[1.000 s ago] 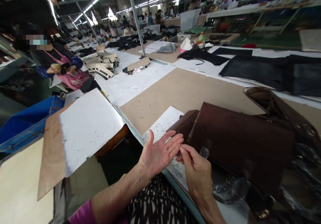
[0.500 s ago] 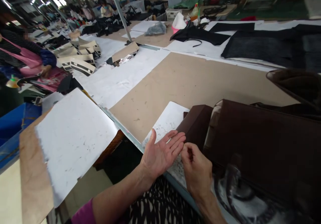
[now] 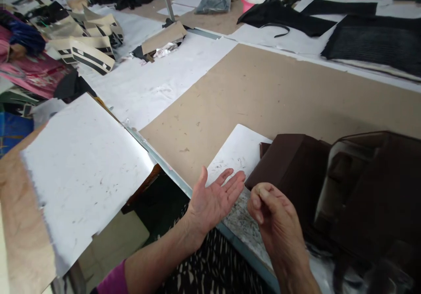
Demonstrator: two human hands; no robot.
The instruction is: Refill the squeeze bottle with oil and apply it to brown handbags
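Left hand (image 3: 214,205): palm up, thumb apart, fingers straight and slightly parted, nothing seen on the palm. Right hand (image 3: 278,226): curled, thumb and forefinger pressed together at the tips; whether anything fine is pinched there cannot be told. Brown bag (image 3: 381,197): near right, beyond the right wrist. Brown folded piece (image 3: 287,166): between bag and left fingertips, its near left corner just beside them — touching or not is unclear. Flecked sheet (image 3: 240,147): beneath the folded piece, on the tan board (image 3: 256,92). Clear plastic wrap (image 3: 384,278): near right, in front of the bag. White sheet (image 3: 88,175): left, across a gap from the table edge (image 3: 171,171). Striped cream strips (image 3: 92,57): far left. Black cloth (image 3: 378,44): far right. Risks, as judged: anything small in the right fingertips could slip if the pinch loosens, then be lost among the dark flecks or drop over the near table edge; the right forearm, close to the wrap, might catch it if swung right. Differences from half a second ago: the right hand, then almost meeting the left fingertips, now stands apart to the right; the left is much the same; bag and folded piece appear farther right, and the view reaches less far — a turned head may account for some of this.
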